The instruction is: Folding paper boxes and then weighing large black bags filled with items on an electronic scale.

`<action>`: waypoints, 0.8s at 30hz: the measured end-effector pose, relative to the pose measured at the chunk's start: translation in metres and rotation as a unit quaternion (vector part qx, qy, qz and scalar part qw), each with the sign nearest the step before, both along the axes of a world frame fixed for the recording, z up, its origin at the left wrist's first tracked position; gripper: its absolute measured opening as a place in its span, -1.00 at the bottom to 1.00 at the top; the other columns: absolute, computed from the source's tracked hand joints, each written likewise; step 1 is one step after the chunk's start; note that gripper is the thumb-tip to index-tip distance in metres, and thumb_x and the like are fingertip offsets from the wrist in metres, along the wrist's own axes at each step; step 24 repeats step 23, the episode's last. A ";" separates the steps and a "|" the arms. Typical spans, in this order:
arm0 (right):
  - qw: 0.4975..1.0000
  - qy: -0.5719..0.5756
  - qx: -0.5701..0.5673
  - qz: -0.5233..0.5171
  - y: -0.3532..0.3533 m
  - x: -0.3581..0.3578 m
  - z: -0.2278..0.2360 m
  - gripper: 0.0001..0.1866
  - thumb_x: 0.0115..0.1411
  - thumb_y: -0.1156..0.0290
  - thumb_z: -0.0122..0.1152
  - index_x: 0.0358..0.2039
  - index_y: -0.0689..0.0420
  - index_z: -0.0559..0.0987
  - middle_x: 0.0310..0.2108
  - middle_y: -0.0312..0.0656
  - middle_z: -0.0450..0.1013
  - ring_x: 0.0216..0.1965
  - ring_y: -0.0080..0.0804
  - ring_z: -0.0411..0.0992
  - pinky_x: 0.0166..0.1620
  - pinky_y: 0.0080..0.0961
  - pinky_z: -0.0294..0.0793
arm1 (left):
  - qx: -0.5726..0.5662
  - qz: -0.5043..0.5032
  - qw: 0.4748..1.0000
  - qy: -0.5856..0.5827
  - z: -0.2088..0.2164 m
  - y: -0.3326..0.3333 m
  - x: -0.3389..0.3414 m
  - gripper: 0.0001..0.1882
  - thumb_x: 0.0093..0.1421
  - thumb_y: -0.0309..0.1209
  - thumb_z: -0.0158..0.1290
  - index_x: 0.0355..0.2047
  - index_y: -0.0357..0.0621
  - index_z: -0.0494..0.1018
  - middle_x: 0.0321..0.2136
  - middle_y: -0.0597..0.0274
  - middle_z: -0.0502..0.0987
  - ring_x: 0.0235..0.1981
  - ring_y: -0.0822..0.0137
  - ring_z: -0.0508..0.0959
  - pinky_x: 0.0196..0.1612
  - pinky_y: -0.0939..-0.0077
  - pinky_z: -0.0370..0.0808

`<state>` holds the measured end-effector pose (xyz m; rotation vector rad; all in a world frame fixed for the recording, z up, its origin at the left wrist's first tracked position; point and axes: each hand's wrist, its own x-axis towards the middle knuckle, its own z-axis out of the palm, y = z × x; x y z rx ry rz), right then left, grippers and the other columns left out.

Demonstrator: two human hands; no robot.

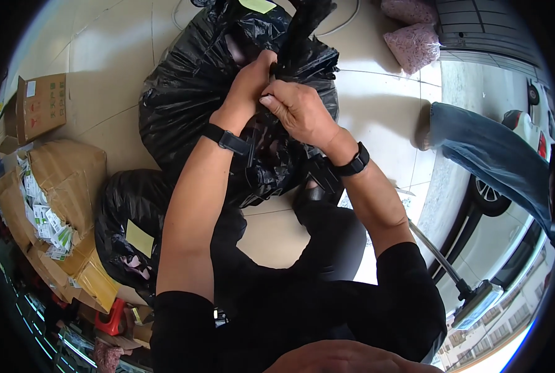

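A large, bulging black plastic bag [181, 102] stands on the floor in front of my legs. Its top is bunched into an upright twisted neck [303, 37]. My left hand [251, 84] is closed around the base of that neck, its fingers partly hidden behind the plastic. Right against it, my right hand [299, 110] is closed with thumb and fingers pinched at the same gathered plastic. What exactly lies between the right fingertips is hidden. A pale yellow paper slip [257, 5] rests on the bag's far side. Both wrists wear black bands.
A second black bag [119, 199] with a yellow slip [139, 238] sits at my left. Beyond it are a torn carton [72, 168] of small packets and an open carton [44, 105]. Pink-filled clear bags [414, 46] lie far right. A person's jeans leg [476, 133] and a car [507, 248] are at right.
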<state>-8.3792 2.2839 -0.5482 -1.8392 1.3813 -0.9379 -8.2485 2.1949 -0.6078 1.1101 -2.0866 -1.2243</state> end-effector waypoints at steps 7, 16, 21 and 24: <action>0.994 0.018 -0.076 -0.074 0.008 0.001 0.000 -0.89 0.16 0.49 0.21 -0.31 0.22 0.51 -0.43 -0.05 0.44 -0.38 -0.01 0.45 -0.31 -0.28 0.46 | 0.059 -0.144 0.987 0.029 0.012 0.002 0.017 -0.53 0.07 -0.66 0.02 0.03 -0.19 0.29 -0.08 -0.11 0.46 -0.03 -0.07 0.49 -0.03 0.26 0.45; 0.991 0.090 -0.092 -0.028 -0.002 0.002 0.005 -0.83 0.05 0.58 0.25 -0.30 0.19 0.55 -0.38 -0.07 0.48 -0.36 -0.06 0.48 -0.32 -0.31 0.50 | -0.058 -0.116 0.988 0.084 -0.016 0.001 0.011 -0.46 0.07 -0.57 0.06 0.11 -0.20 0.29 -0.04 0.00 0.47 0.01 0.06 0.47 0.07 0.35 0.40; 0.990 0.080 -0.097 -0.070 -0.006 -0.002 0.008 -0.82 0.05 0.58 0.25 -0.29 0.18 0.56 -0.39 -0.07 0.48 -0.37 -0.06 0.49 -0.33 -0.32 0.51 | 0.076 -0.185 0.978 0.064 0.005 0.013 0.030 -0.46 0.08 -0.45 0.11 0.10 -0.24 0.32 -0.05 0.11 0.48 0.02 0.25 0.46 0.11 0.43 0.34; 0.989 0.082 -0.090 -0.078 -0.003 -0.004 0.007 -0.82 0.05 0.58 0.24 -0.28 0.18 0.56 -0.40 -0.06 0.48 -0.37 -0.06 0.49 -0.33 -0.32 0.51 | 0.168 -0.232 0.957 0.034 0.001 0.008 0.037 -0.29 0.08 -0.41 0.12 0.25 -0.19 0.19 0.15 0.04 0.38 0.20 0.24 0.35 0.24 0.42 0.24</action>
